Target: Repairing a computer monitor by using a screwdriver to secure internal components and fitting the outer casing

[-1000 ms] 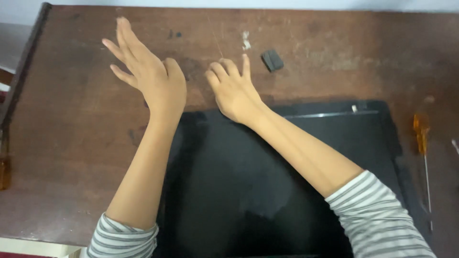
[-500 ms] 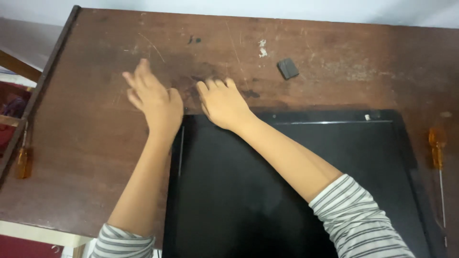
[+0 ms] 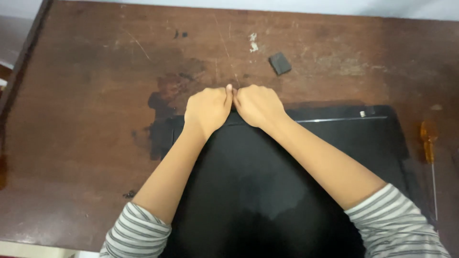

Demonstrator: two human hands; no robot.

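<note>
On a scratched brown wooden table (image 3: 95, 71), both hands — left hand (image 3: 208, 107), right hand (image 3: 258, 106) — curl side by side, fingers closed over the far long edge of a black laptop (image 3: 267, 191) lying crosswise.

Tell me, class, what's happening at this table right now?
A person in striped sleeves has both hands side by side on the far edge of a large flat black panel lying on a scratched brown wooden table. The left hand and right hand are curled over that edge, thumbs touching. A small dark block lies beyond; an orange-handled screwdriver rests to the right.
</note>
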